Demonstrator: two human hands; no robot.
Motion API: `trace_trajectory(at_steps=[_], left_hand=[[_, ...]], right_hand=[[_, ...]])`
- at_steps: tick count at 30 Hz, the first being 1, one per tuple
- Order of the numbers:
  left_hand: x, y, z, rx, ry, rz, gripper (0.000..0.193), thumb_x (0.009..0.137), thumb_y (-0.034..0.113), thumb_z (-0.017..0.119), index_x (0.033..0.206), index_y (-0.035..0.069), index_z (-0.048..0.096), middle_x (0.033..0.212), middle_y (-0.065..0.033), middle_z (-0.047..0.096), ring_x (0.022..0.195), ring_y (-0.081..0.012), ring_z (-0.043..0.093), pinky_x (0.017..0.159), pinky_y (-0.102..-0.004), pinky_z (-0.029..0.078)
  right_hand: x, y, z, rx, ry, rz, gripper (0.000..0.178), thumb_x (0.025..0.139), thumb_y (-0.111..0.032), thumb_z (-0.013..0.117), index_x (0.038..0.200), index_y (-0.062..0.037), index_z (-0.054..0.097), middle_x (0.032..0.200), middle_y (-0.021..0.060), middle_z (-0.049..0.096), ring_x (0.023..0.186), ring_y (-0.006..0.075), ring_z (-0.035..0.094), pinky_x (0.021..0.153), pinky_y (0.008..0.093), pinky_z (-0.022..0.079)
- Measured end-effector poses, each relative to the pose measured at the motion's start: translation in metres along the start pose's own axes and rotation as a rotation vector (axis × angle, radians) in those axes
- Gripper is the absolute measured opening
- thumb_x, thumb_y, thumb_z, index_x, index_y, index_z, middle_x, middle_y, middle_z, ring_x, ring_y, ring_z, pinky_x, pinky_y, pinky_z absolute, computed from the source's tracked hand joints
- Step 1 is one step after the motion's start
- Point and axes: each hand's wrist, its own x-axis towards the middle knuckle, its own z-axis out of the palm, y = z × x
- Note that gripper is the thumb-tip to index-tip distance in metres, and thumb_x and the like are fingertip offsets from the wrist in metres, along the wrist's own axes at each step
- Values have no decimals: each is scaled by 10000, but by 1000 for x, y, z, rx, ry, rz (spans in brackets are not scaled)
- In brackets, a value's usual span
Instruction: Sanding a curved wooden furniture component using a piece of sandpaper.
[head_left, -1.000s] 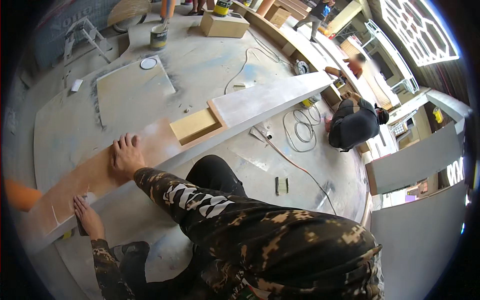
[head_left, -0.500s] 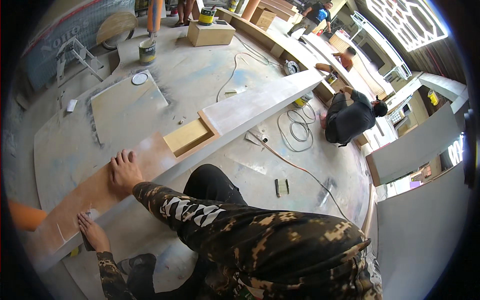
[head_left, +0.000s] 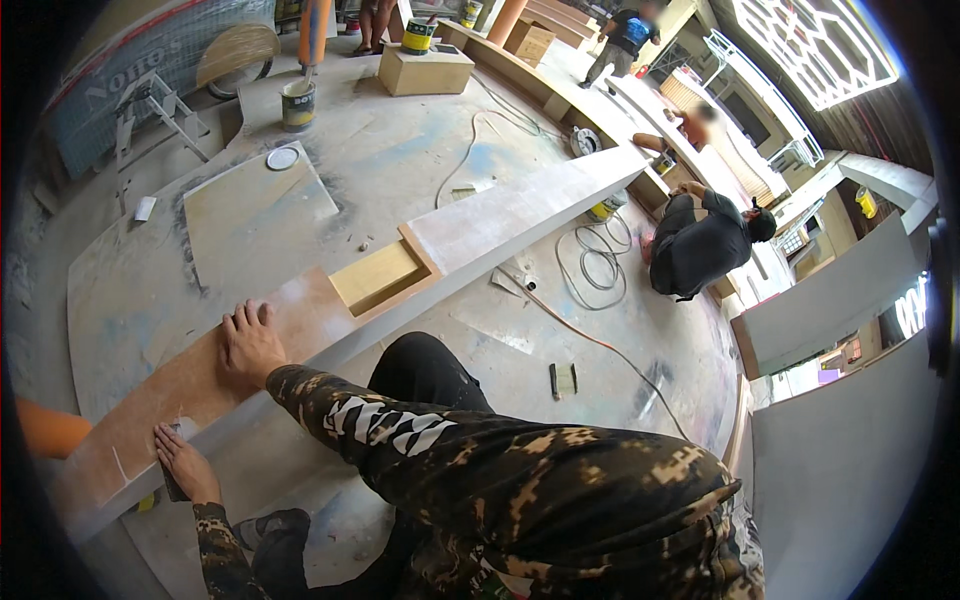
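Observation:
A long box-shaped wooden panel [head_left: 520,205] runs diagonally before me, brownish at its near end and whitish farther along. My left hand [head_left: 187,468] lies over its near edge, fingers stretched, pressing a dark piece of sandpaper [head_left: 174,488] to the side; most of the sheet is hidden under the palm. Farther up the panel, my right hand [head_left: 252,345] rests flat on top with its fingers slightly apart and nothing in them. Beyond that hand, a rectangular opening [head_left: 378,278] in the panel shows a yellowish inside.
An orange post [head_left: 50,430] stands beside the panel's near end. Across the floor lie a coiled hose [head_left: 600,262] and a small dark-edged pad [head_left: 563,380]. A paint can [head_left: 298,105] and a stepladder [head_left: 155,115] stand at the far left. Another person [head_left: 705,240] crouches at the right.
Both my hands keep nearly the same places on the panel. The view has shifted slightly. At the back, a standing person has straightened and shifted a little.

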Motion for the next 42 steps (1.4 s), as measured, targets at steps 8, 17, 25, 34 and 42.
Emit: trace_trajectory(at_steps=[8,17,25,34,42], left_hand=[[3,10,-6,-26,0,2,547,1018,51,309,1544,-58,205,1615,-213,264,1455,-315,357,1204,-391,279],[5,12,0,-4,19,-12,548,1013,56,316,1540,-57,218,1607,-207,285,1446,-312,372,1197,-390,293],[3,9,6,15,55,-15,544,1013,64,322,1535,-59,232,1602,-207,294,1444,-310,375,1195,-386,296],[2,9,3,-15,66,-26,540,1013,63,338,1531,-57,241,1604,-200,292,1449,-305,367,1197,-383,293],[1,11,-3,21,50,-33,549,1017,80,344,1540,-48,235,1611,-195,282,1455,-294,361,1200,-381,281]], right_hand=[[0,12,3,-23,25,1,540,904,-361,531,1294,13,539,1335,252,524,1328,408,416,1103,600,266],[2,12,5,-23,18,-6,542,899,-359,534,1290,17,540,1316,253,530,1332,408,405,1096,607,270],[0,6,-3,-6,-11,2,572,873,-354,560,1315,8,534,1311,241,541,1341,406,408,1112,595,260],[-1,6,-2,-8,34,-17,551,881,-349,547,1285,25,540,1295,249,537,1319,407,405,1094,598,264],[1,9,3,-28,51,-28,541,885,-365,543,1264,21,553,1290,247,540,1306,404,419,1081,597,281]])
